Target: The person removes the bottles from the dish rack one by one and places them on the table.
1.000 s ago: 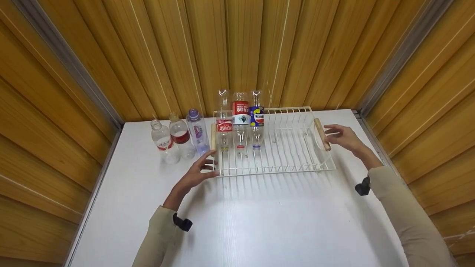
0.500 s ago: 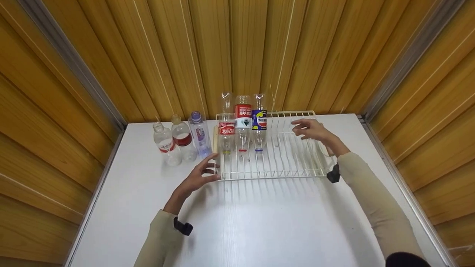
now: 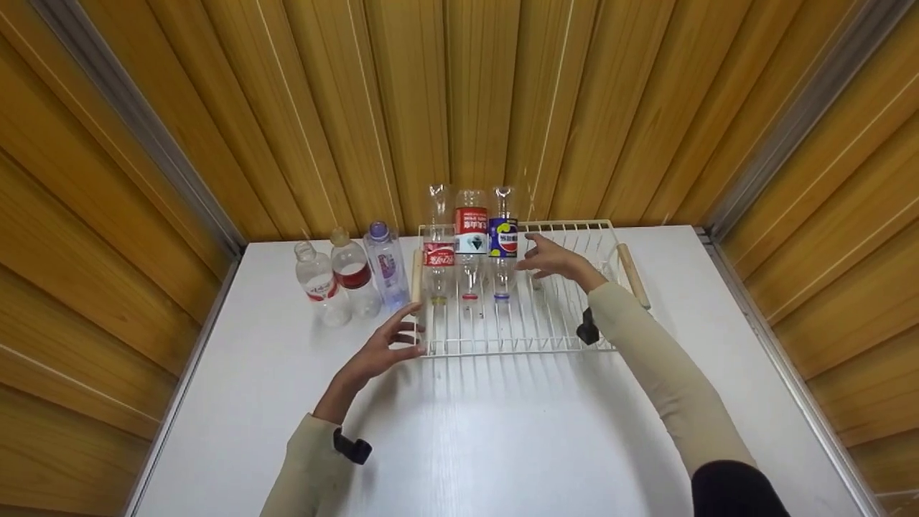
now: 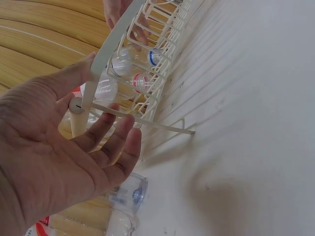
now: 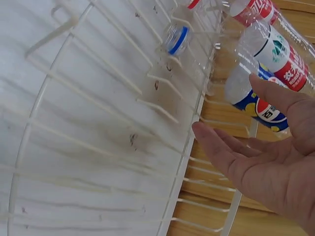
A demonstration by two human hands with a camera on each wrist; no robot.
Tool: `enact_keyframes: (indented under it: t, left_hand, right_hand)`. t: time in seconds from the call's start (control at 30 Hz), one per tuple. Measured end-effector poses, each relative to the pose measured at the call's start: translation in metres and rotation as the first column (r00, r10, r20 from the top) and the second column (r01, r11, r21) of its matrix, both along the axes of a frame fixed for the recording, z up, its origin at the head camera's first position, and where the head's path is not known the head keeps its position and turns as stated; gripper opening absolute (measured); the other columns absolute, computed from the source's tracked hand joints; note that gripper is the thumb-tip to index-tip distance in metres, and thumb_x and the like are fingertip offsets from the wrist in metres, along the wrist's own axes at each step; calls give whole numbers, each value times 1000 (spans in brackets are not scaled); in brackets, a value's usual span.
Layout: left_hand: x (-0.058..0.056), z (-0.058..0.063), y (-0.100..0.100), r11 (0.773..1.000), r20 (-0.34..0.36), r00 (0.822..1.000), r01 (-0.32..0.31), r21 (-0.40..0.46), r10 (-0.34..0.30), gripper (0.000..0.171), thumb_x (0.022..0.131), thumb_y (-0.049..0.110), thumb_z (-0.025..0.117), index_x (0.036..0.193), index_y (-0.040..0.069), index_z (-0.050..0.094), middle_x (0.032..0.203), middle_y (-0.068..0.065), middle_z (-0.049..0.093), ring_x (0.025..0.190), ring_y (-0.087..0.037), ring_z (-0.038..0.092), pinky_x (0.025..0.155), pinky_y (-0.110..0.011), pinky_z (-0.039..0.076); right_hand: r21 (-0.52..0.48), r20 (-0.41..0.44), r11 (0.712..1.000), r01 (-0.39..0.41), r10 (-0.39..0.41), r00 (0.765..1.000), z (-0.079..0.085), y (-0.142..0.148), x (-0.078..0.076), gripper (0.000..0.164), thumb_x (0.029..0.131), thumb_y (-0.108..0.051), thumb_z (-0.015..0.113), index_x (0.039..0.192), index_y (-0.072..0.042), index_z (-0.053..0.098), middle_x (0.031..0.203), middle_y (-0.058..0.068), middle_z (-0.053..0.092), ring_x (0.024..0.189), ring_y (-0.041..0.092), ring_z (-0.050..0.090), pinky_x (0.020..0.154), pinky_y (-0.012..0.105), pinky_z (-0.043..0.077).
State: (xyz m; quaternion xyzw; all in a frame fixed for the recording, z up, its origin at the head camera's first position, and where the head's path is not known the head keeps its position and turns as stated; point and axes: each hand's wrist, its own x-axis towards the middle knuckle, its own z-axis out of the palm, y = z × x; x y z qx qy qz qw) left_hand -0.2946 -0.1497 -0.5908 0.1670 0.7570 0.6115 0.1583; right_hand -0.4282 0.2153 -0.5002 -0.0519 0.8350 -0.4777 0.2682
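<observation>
A white wire dish rack with wooden handles holds three clear plastic bottles, tipped neck-down. They are a red-labelled Coke bottle, a red-and-white-labelled bottle and a blue-labelled Pepsi bottle. My left hand touches the rack's front left corner, its thumb against the white side bar and its fingers loosely bent below the wooden handle. Over the rack, my right hand is just right of the Pepsi bottle, thumb and fingers spread. In the right wrist view its thumb overlaps that bottle.
Left of the rack stand three upright bottles: a clear one with a red-and-white label, one with a dark red label and a purplish one. Wood-panelled walls enclose the white table behind and at both sides.
My right hand has moved left from beside the rack's right handle, across the rack, to the Pepsi bottle. The left hand stays at the rack's corner; the bottles keep their places.
</observation>
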Motion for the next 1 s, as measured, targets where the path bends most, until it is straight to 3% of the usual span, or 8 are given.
enact_keyframes:
  t: [0.27,0.47,0.6,0.83,1.0]
  left_hand:
    - [1,-1,4,1000,26,1000,0,-4,0,83,92,14,76,161,19,30,147,-26,52,133,-46,51,108,-55,46]
    - [-1,-2,4,1000,13,1000,1,13,-1,83,92,14,76,161,19,30,146,-27,52,131,-45,52,107,-53,46]
    - [-1,-1,3,1000,17,1000,4,16,-4,84,92,14,76,162,19,30,146,-28,51,132,-46,52,107,-53,46]
    - [-1,-1,2,1000,22,1000,-6,12,6,84,92,15,76,161,19,30,147,-28,51,132,-45,52,109,-55,44]
    - [-2,-2,0,1000,15,1000,-9,13,8,83,92,12,75,161,18,30,146,-28,52,133,-45,51,110,-56,44]
  right_hand:
    - [-80,53,995,53,-49,997,-5,-15,-2,102,97,-5,65,162,-13,-13,150,36,39,140,48,45,116,62,38]
    - [-67,74,996,65,-60,995,-6,-17,-3,107,95,-9,70,162,-13,-15,155,34,34,141,47,44,114,60,42]
    - [-81,89,994,74,-67,994,-8,-20,-2,109,94,-4,69,160,-13,-18,151,34,36,138,47,48,112,57,46]
    - [-130,51,989,73,-67,996,-12,-29,0,109,94,5,64,158,-14,-22,137,29,42,131,50,51,107,60,48]
    - [-129,40,987,94,-89,995,-11,-28,1,114,93,4,66,159,-17,-25,142,33,42,132,50,51,106,58,50]
